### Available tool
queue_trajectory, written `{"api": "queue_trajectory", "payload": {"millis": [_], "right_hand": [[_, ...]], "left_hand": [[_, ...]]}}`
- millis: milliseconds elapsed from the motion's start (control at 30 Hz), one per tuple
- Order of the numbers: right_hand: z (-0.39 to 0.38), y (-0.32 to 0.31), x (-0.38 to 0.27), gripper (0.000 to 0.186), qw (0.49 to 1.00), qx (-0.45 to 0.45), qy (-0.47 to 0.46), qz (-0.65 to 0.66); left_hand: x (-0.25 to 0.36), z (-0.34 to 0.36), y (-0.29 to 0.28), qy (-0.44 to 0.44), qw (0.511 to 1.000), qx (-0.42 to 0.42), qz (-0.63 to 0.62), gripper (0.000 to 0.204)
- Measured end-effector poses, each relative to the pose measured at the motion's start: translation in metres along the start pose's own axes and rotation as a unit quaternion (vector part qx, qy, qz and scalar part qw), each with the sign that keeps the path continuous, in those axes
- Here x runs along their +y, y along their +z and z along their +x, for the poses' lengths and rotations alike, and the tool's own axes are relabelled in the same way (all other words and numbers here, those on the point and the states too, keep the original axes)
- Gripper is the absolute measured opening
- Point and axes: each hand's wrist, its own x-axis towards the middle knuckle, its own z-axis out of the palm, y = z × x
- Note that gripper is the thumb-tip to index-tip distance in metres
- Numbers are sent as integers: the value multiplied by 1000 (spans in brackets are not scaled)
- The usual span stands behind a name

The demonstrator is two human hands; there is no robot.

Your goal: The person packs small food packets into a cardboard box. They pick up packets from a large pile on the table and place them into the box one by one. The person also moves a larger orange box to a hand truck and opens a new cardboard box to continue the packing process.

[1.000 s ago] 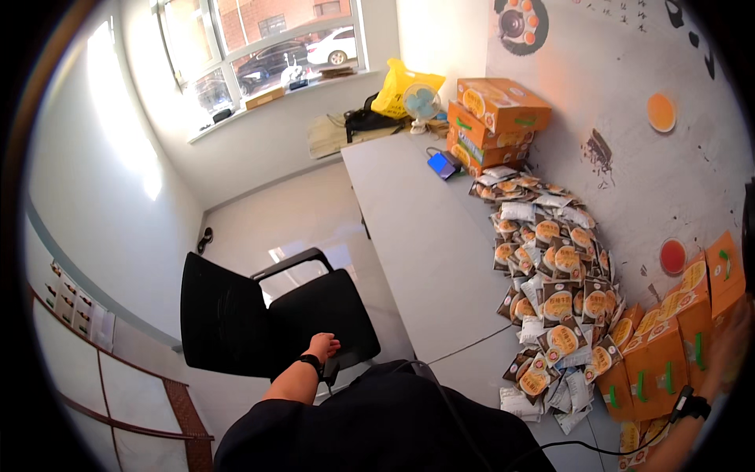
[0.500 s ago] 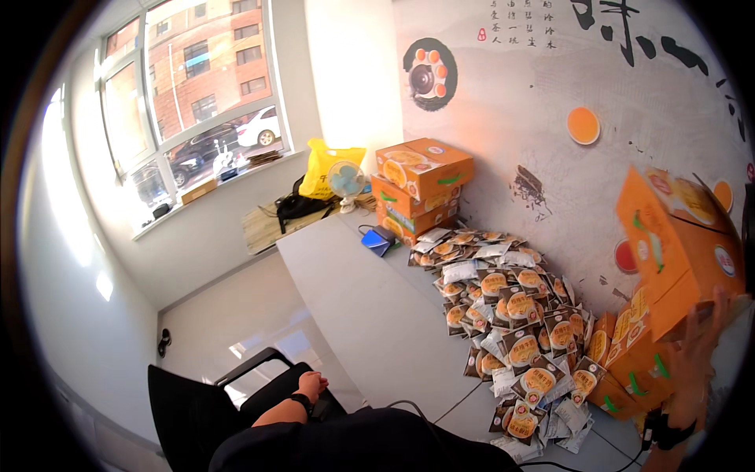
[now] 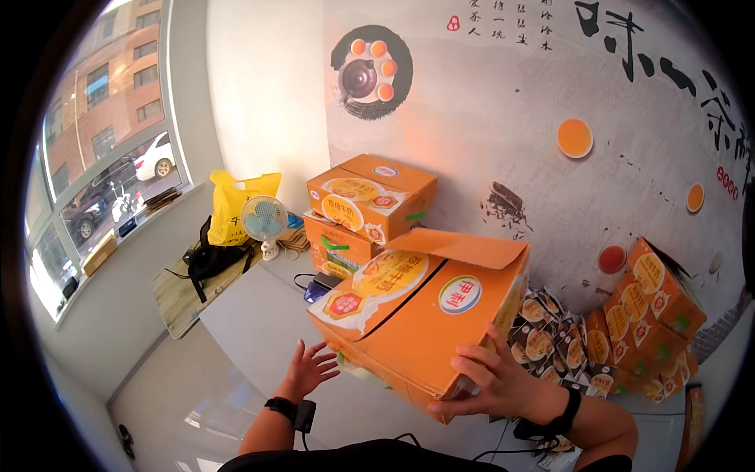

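My right hand (image 3: 491, 374) grips the near right corner of an orange cardboard carton (image 3: 409, 322) held tilted above the grey table (image 3: 252, 318). The carton has a raised top flap and a dark line across its lid, possibly a slit or strap. Just below its left corner, my left hand (image 3: 309, 364) is open, fingers spread; whether a fingertip touches the carton I cannot tell. A heap of small packets (image 3: 539, 322) lies on the table behind the carton's right side, partly hidden.
Stacked orange cartons (image 3: 370, 197) stand at the back, beside a small fan (image 3: 264, 218), a yellow bag (image 3: 233, 200) and a blue-and-dark object (image 3: 317, 289). More cartons (image 3: 645, 322) lean at the right against the printed wall. A window with a sill is at the left.
My right hand has lifted a carton from the right-hand group and brought it leftward to the middle. My left hand has come up beside it, fingers spreading. The view has swung toward the wall.
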Motion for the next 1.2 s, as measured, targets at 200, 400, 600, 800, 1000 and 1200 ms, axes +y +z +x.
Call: {"api": "queue_trajectory", "payload": {"millis": [200, 400, 600, 800, 1000, 1200], "right_hand": [[43, 93, -43, 51, 988, -87, 33, 124], [59, 168, -73, 51, 975, -100, 49, 194], [31, 218, -113, 56, 971, -74, 92, 206], [0, 247, -146, 54, 963, -64, 115, 237], [-35, 243, -143, 64, 908, -116, 294, 276], [-59, 248, -137, 46, 857, -16, 456, 241]], "left_hand": [[75, 0, -29, -50, 983, -174, -8, 83], [108, -6, -99, -154, 980, -125, -17, 83], [100, 15, -148, -187, 978, -91, -13, 79], [77, 39, -167, -141, 988, -52, 24, 79], [60, 60, -187, -120, 990, -51, 50, 76], [51, 70, -196, -100, 989, -33, 101, 78]]}}
